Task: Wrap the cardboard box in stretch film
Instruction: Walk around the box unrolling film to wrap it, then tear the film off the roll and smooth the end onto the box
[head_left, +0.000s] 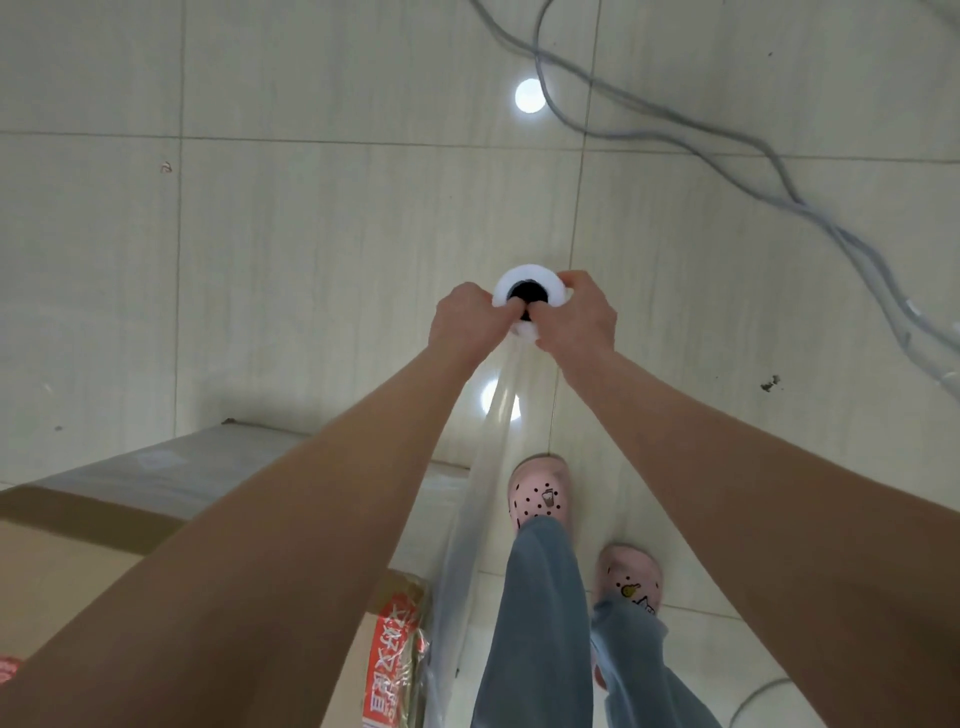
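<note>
Gripping film roll (530, 296) end-on, both hands, left (470, 325), right (579, 317), arms outstretched

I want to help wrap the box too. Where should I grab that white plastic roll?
Grab the roll at its top end, from above, one hand each side, hooking into the dark hollow middle, as the left hand and right hand seem to do. It stands upright, and film peels off its near side toward the cardboard box, so keep that side free.
</note>
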